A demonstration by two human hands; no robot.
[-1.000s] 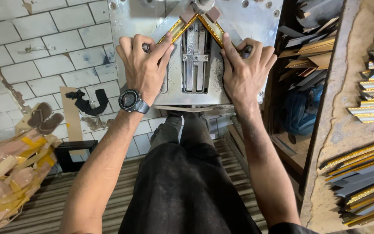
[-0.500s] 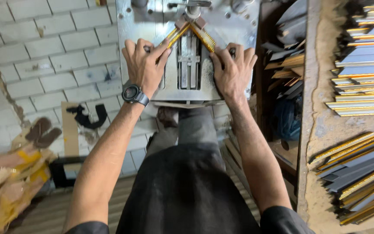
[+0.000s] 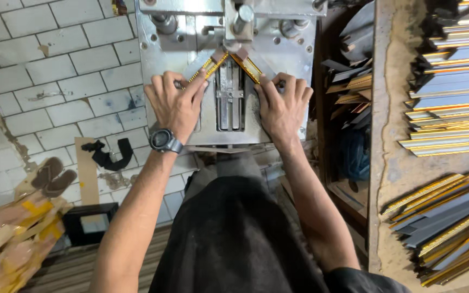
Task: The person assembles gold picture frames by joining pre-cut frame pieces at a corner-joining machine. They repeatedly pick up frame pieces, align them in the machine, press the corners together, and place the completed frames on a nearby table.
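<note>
— Moulding first: where is it, how will it handle?

— Two gold-edged moulding strips, left strip and right strip, meet in a corner under the clamp head on the steel machine bed; stiff, light, likely slick-faced; best pinned flat near the joint.

— Hands?

— My left hand and right hand lie flat, fingers spread, pressing the strips down, gripping nothing; wrists straight, arms extended forward.

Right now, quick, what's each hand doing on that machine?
Left hand: flat, fingers spread, pressing the left gold moulding strip onto the machine table.
Right hand: flat, pressing the right gold moulding strip; neither grip closed.
</note>
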